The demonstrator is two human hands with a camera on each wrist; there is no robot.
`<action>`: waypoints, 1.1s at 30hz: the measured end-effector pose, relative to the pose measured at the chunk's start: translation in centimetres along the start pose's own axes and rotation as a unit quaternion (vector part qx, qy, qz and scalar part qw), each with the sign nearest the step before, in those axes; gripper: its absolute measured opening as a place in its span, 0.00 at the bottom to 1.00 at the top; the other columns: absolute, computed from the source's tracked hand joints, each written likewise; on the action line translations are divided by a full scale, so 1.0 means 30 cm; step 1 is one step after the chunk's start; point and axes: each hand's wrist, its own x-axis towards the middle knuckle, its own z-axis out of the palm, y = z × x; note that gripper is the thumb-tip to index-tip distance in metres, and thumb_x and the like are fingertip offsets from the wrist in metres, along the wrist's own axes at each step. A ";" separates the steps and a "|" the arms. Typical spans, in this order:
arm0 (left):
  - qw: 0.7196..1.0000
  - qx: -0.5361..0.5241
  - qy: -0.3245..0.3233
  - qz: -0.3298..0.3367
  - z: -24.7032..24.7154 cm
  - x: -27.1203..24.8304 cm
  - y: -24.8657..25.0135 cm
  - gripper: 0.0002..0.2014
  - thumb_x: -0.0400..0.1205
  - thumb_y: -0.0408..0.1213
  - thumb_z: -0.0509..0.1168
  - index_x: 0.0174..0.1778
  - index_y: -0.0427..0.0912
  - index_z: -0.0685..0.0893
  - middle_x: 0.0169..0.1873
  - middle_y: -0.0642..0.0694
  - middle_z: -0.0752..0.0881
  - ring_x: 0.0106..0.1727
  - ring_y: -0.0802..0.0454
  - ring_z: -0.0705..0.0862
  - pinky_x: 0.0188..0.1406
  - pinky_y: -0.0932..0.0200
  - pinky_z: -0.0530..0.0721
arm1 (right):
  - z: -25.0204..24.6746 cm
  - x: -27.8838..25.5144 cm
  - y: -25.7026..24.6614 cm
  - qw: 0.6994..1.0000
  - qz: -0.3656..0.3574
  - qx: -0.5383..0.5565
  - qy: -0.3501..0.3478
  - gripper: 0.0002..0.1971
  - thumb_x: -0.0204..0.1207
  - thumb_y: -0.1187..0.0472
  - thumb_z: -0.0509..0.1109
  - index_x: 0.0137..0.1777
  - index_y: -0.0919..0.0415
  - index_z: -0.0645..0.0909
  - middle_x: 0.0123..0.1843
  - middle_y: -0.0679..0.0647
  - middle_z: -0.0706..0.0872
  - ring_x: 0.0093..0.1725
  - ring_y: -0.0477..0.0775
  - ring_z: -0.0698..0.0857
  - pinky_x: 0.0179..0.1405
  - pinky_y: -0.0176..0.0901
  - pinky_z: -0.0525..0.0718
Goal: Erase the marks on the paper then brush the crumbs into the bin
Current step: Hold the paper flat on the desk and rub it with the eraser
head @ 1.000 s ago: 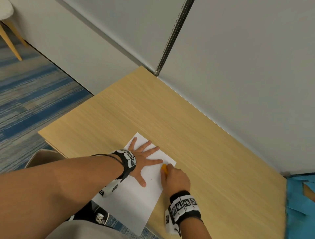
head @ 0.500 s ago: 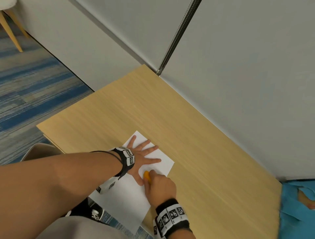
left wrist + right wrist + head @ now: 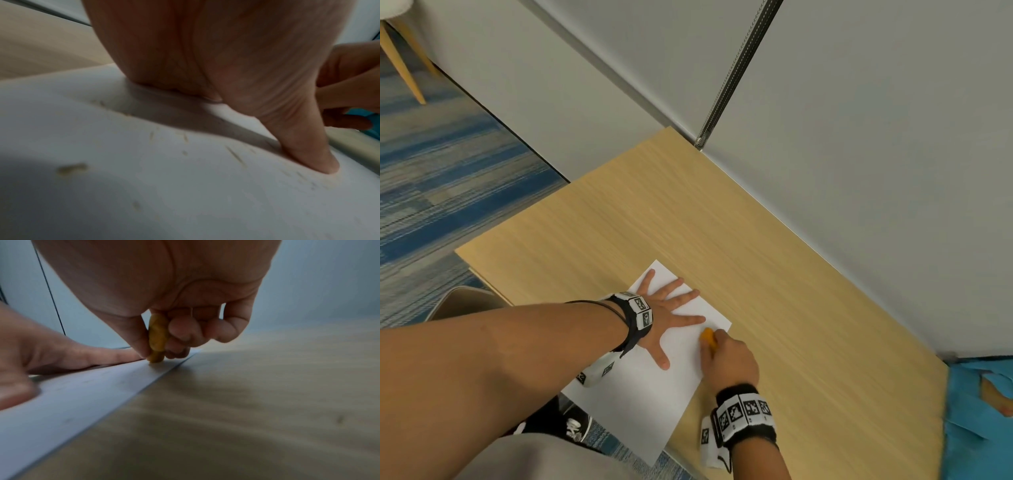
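My left hand [image 3: 659, 317] lies flat, fingers spread, pinning the paper [image 3: 640, 404] while my right hand [image 3: 729, 363] pinches the orange eraser [image 3: 157, 337], rubbing marks.

paper [image 3: 640, 404] marks blurred, near corner overhangs — unseen

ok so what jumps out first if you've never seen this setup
The white paper sheet at the near edge of the light wooden table, overhanging it. The left hand lies spread flat on the sheet, pinning it, while the right hand pinches a small orange-yellow eraser against the sheet's right edge. Pale eraser crumbs dot the paper.
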 end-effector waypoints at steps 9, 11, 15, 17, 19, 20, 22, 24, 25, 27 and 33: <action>1.000 -0.003 -0.003 -0.004 0.001 -0.002 -0.001 0.60 0.67 0.83 0.66 0.83 0.79 0.29 0.83 0.58 0.17 0.82 0.41 0.14 0.66 0.16 0.16 | 0.007 -0.004 -0.009 1.000 -0.011 0.007 -0.012 0.19 0.84 0.39 0.52 0.45 0.50 0.76 0.35 0.47 0.83 0.34 0.53 0.84 0.33 0.50 0.86; 1.000 -0.004 0.000 -0.004 0.006 0.000 -0.001 0.60 0.67 0.83 0.66 0.83 0.79 0.29 0.82 0.58 0.16 0.82 0.42 0.14 0.65 0.17 0.16 | 0.014 -0.006 -0.022 1.000 -0.007 0.017 0.005 0.18 0.84 0.40 0.53 0.47 0.51 0.76 0.36 0.48 0.84 0.34 0.53 0.84 0.35 0.51 0.87; 1.000 -0.011 0.017 0.003 0.020 0.003 -0.009 0.61 0.65 0.85 0.64 0.83 0.78 0.28 0.83 0.58 0.17 0.82 0.43 0.14 0.68 0.16 0.16 | 0.041 -0.056 -0.104 0.991 -0.126 -0.026 -0.024 0.21 0.85 0.38 0.49 0.47 0.51 0.75 0.35 0.49 0.83 0.31 0.52 0.79 0.31 0.47 0.80; 1.000 -0.011 0.012 0.001 0.019 0.005 -0.008 0.63 0.65 0.85 0.65 0.83 0.76 0.27 0.82 0.59 0.16 0.82 0.43 0.13 0.68 0.16 0.17 | 0.022 -0.024 -0.067 0.995 -0.094 -0.022 -0.019 0.21 0.85 0.37 0.49 0.43 0.50 0.74 0.33 0.47 0.81 0.31 0.52 0.80 0.30 0.47 0.82; 1.000 -0.013 0.009 -0.002 0.017 0.008 -0.008 0.65 0.64 0.84 0.66 0.84 0.75 0.25 0.82 0.60 0.16 0.81 0.43 0.13 0.68 0.16 0.16 | 0.005 0.009 -0.026 1.000 -0.030 -0.003 -0.002 0.20 0.85 0.38 0.51 0.43 0.50 0.75 0.34 0.47 0.82 0.32 0.53 0.82 0.32 0.49 0.85; 1.000 -0.015 0.012 -0.004 0.020 0.010 -0.006 0.66 0.64 0.84 0.66 0.84 0.74 0.25 0.82 0.60 0.16 0.81 0.44 0.13 0.68 0.16 0.17 | 0.004 0.011 -0.026 1.000 -0.019 0.005 0.007 0.19 0.85 0.40 0.52 0.44 0.51 0.75 0.34 0.47 0.82 0.33 0.53 0.83 0.33 0.49 0.85; 1.000 -0.019 0.016 -0.009 0.021 0.003 -0.005 0.67 0.65 0.84 0.67 0.85 0.69 0.25 0.82 0.61 0.17 0.80 0.47 0.13 0.70 0.17 0.18 | 0.021 -0.010 -0.070 0.998 -0.065 -0.002 0.000 0.18 0.85 0.41 0.52 0.45 0.52 0.74 0.34 0.47 0.81 0.33 0.53 0.82 0.32 0.48 0.84; 0.999 -0.026 0.023 -0.011 0.022 0.002 -0.008 0.69 0.65 0.84 0.67 0.87 0.65 0.25 0.84 0.61 0.19 0.78 0.50 0.13 0.72 0.17 0.19 | 0.039 -0.045 -0.108 0.990 -0.136 -0.029 -0.017 0.21 0.86 0.39 0.49 0.45 0.51 0.74 0.34 0.49 0.83 0.33 0.55 0.83 0.31 0.47 0.81; 0.999 -0.027 0.026 -0.011 0.023 0.004 -0.008 0.70 0.65 0.84 0.68 0.87 0.63 0.24 0.84 0.61 0.19 0.78 0.50 0.13 0.72 0.18 0.19 | 0.035 -0.046 -0.105 0.989 -0.144 -0.035 -0.021 0.22 0.86 0.37 0.47 0.46 0.50 0.75 0.35 0.49 0.83 0.33 0.55 0.83 0.31 0.47 0.81; 0.999 -0.028 0.026 -0.013 0.019 0.003 -0.005 0.72 0.63 0.83 0.69 0.87 0.61 0.24 0.84 0.62 0.19 0.78 0.51 0.12 0.71 0.20 0.16 | 0.025 -0.004 -0.062 0.994 -0.100 -0.027 -0.015 0.22 0.85 0.36 0.47 0.45 0.49 0.74 0.34 0.48 0.83 0.32 0.54 0.83 0.31 0.47 0.83; 0.998 -0.042 0.040 -0.009 0.018 -0.010 -0.010 0.73 0.64 0.84 0.68 0.88 0.57 0.25 0.86 0.62 0.23 0.78 0.53 0.13 0.74 0.22 0.18 | 0.052 -0.038 -0.105 0.992 -0.124 -0.027 -0.001 0.19 0.85 0.39 0.49 0.45 0.51 0.73 0.33 0.48 0.81 0.31 0.54 0.81 0.30 0.47 0.80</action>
